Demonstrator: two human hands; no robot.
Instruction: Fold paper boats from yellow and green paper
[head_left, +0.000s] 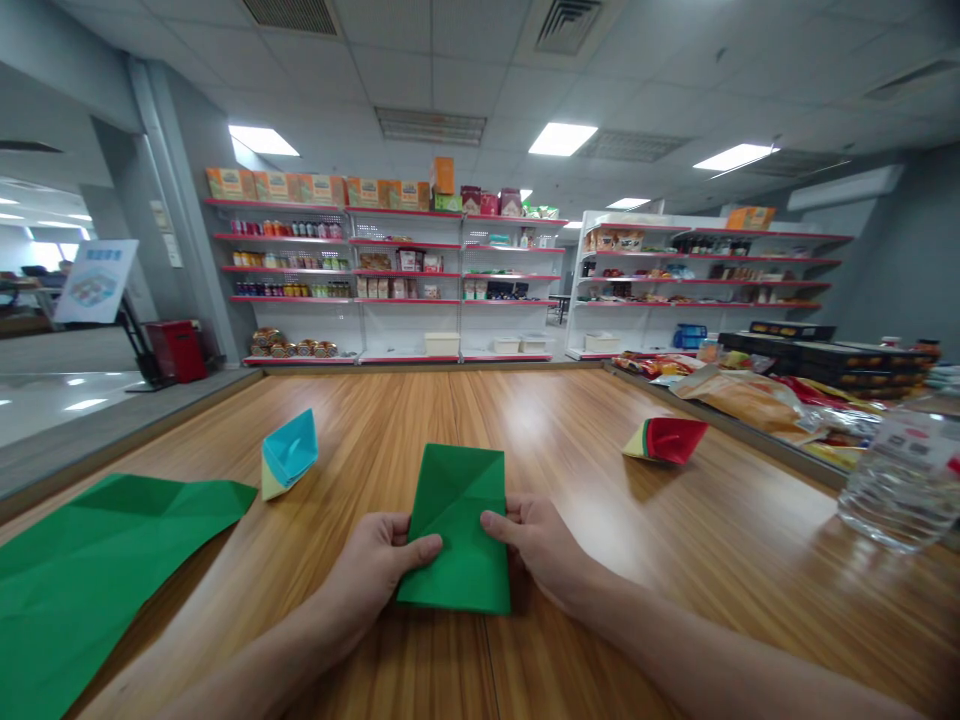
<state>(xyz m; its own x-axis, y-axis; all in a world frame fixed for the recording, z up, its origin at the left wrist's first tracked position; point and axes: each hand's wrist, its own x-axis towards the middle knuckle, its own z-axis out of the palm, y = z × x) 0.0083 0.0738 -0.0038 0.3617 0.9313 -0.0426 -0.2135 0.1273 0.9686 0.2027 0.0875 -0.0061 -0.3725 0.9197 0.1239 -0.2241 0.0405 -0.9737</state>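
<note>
A folded green sheet of paper [461, 500], upright and rectangular with diagonal creases, is held over the middle of the wooden table [375, 410]. My left hand [382, 560] grips its left edge, thumb on the front and fingers tucked behind. On the opposite edge, my right hand [544, 550] pinches it the same way, its thumb near the paper's centre. The fingers behind the sheet are mostly hidden. A larger creased green sheet [97, 570] lies at the left. Beyond it stands a blue and yellow folded paper piece [291, 455], and a red and yellow folded paper piece [666, 440] sits at the right.
A clear plastic bottle [900, 480] stands near the right edge. Packaged snacks [750, 400] and stacked black boxes [825, 360] lie beyond the table's right border. Stocked shelves [405, 270] line the back, with a red bin [176, 350] and a sign board [97, 282] at left.
</note>
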